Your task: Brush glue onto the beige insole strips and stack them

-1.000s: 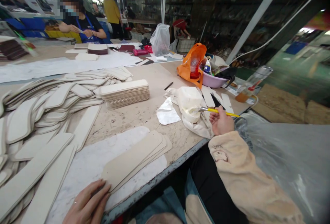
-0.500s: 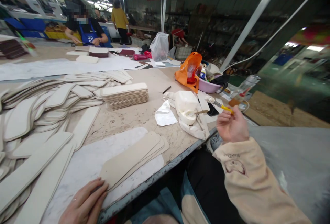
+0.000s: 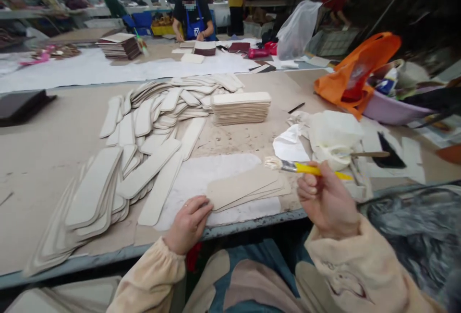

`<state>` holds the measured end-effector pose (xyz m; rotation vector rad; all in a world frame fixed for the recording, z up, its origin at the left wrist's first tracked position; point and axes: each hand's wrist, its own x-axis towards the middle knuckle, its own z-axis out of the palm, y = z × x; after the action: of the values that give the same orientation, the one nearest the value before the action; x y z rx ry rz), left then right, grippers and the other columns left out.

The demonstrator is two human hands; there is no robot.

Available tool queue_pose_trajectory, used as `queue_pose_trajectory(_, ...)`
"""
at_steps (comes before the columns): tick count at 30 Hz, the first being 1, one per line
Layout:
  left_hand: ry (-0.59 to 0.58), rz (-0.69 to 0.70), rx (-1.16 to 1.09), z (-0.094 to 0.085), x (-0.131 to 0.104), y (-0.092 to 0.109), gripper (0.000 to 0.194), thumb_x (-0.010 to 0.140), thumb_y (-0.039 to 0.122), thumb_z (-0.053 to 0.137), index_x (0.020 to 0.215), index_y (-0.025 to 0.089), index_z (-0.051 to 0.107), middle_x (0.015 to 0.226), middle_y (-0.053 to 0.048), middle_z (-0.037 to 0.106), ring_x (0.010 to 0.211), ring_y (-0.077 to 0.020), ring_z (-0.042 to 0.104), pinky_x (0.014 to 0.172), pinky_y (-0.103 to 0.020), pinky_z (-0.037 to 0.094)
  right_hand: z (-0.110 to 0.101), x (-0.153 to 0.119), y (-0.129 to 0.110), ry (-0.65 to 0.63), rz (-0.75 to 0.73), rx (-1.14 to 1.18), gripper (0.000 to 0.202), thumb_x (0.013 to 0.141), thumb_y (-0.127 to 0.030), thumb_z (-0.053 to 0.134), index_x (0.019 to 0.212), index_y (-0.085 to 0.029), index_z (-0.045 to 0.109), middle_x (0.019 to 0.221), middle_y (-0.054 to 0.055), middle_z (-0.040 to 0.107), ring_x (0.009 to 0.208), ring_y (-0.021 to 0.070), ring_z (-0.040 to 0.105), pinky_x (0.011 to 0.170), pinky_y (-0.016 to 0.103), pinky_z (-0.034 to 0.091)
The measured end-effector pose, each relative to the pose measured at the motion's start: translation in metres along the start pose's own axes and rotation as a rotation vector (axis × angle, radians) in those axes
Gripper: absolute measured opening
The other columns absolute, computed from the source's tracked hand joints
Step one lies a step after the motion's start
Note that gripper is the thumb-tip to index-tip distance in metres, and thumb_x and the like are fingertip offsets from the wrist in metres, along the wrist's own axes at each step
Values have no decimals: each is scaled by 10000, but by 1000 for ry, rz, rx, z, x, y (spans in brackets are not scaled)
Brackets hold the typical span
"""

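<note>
My right hand (image 3: pixel 326 198) is closed around the yellow handle of a brush (image 3: pixel 306 168); white paste coats its bristles, which point left above the right end of some fanned beige strips (image 3: pixel 245 189). These strips lie on a white sheet (image 3: pixel 216 164) at the table's front edge. At their left end rests my left hand (image 3: pixel 190 219), its fingers together and touching the strips' corner; whether it grips them is hidden. Right of the sheet stands a paste-smeared white container (image 3: pixel 334 133) with a wooden stick (image 3: pixel 370 154) across it, beside a crumpled white paper (image 3: pixel 291 142).
Many loose pale strips (image 3: pixel 149 116) spread over the left, near a neat stack (image 3: pixel 241 109). An orange bag (image 3: pixel 356 73) and a purple basin (image 3: pixel 392 106) stand at the right. A dark phone (image 3: pixel 391 150) lies there. Across the table a person (image 3: pixel 192 10) works.
The view has turned left, showing more of the left table. My right hand has brought the brush from beside the container to the fanned strips. My left hand stays at their left end.
</note>
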<state>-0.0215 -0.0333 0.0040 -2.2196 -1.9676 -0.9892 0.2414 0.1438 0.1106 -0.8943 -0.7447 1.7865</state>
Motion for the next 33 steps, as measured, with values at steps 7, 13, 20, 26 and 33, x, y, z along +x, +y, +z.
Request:
queue_pose_trajectory(7, -46, -66, -14, -4, 3, 6, 195, 858, 188, 595, 1041, 191, 663, 993, -90, 632, 939, -189, 591, 832, -353, 532, 32, 3, 85, -157, 98, -113, 349, 752, -505, 677, 885, -208, 549, 515, -57, 543, 419, 70, 450, 382, 162, 338)
queue_pose_trajectory(13, -19, -74, -19, -2, 3, 5, 188, 883, 180, 550, 1025, 209, 669, 1000, -84, 647, 940, -176, 606, 839, -339, 541, 32, 13, 115, -258, 162, -243, 351, 783, -514, 651, 900, -200, 547, 559, -49, 587, 429, 83, 497, 402, 179, 386)
queue_pose_trajectory(20, -65, -72, -20, -1, 1, 4, 182, 877, 147, 550, 1021, 190, 652, 982, -83, 621, 945, -178, 580, 834, -328, 530, 38, 11, 124, -363, 154, -466, 353, 784, -528, 647, 859, -196, 556, 564, -40, 595, 444, 92, 511, 422, 192, 415)
queue_pose_trajectory(26, -63, -56, -31, -2, 5, 6, 167, 878, 125, 538, 992, 188, 642, 918, -65, 607, 934, -182, 557, 842, -339, 525, 37, 9, 127, -411, 82, -612, 277, 846, -481, 592, 864, -208, 556, 562, -47, 583, 440, 86, 492, 437, 189, 415)
queue_pose_trajectory(33, -81, -53, -30, -3, 6, 6, 172, 872, 121, 541, 991, 186, 646, 919, -71, 608, 919, -185, 555, 831, -343, 514, 14, 23, 99, -331, -1, -757, 276, 858, -482, 574, 852, -207, 559, 564, -36, 576, 440, 92, 488, 429, 193, 401)
